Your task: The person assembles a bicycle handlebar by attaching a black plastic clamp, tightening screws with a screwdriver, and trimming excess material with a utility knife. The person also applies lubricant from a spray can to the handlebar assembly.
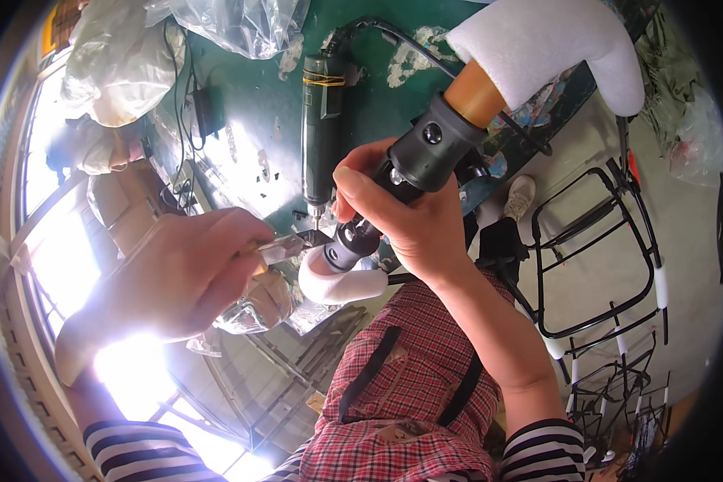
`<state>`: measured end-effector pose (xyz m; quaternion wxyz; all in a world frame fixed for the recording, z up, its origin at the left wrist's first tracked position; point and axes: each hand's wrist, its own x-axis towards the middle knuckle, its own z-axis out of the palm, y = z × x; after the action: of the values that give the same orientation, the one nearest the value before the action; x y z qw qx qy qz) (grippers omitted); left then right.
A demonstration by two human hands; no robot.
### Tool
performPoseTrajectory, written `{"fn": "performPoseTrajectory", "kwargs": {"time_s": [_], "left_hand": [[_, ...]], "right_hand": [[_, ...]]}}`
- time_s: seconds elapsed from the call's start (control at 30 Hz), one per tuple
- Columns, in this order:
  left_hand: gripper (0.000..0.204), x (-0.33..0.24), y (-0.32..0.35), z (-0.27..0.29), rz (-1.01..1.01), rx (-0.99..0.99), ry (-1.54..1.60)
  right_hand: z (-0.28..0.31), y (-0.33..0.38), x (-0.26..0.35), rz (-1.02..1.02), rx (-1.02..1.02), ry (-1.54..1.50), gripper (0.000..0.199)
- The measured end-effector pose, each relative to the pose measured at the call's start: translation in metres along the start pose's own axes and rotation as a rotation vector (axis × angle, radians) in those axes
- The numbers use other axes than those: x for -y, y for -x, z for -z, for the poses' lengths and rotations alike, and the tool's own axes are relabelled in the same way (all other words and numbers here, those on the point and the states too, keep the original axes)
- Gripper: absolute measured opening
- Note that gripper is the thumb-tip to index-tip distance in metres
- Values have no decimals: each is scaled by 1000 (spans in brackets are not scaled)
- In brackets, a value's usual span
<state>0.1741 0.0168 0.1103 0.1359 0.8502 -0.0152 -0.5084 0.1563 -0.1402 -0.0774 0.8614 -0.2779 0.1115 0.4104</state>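
Note:
My right hand (pixel 430 233) is closed around a black plastic fitting (pixel 438 132) with shiny bolts in it. An orange-brown tube (pixel 474 92) runs from its upper end into a curved handle wrapped in white foam (pixel 550 52). At the lower end a smaller black collar (pixel 349 245) meets another white foam-wrapped bend (pixel 341 285). My left hand (pixel 193 265) grips a metal hand tool (pixel 289 247) that looks like pliers, its dark end at that collar; whether it touches cannot be told. Behind the collar is a dark electric screwdriver (pixel 321 132), bit toward me.
The green worktop (pixel 249 96) carries clear plastic bags (pixel 241 24) and a looped black cable (pixel 185 120). Black tubular frames (pixel 594 241) with white foam pieces stand on the floor at right. A red plaid apron (pixel 402 386) covers my lap. A person's shoe (pixel 520 197) shows beyond the table edge.

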Motion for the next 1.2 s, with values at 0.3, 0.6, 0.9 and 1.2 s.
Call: {"fn": "performPoseTrajectory", "kwargs": {"time_s": [0.3,0.6,0.9,1.2], "left_hand": [[23,-18,-27,12,341,299,360],[23,-23,-44,18,406,428,395],[22,-17,-51,12,348,460,406],[23,-17,-61,15,373,522,339]], "right_hand": [[0,0,1,7,-14,27,13],[0,1,1,-20,-10,-7,15],[0,0,0,-22,-13,4,16],[0,0,0,1,-14,8,14]]}}
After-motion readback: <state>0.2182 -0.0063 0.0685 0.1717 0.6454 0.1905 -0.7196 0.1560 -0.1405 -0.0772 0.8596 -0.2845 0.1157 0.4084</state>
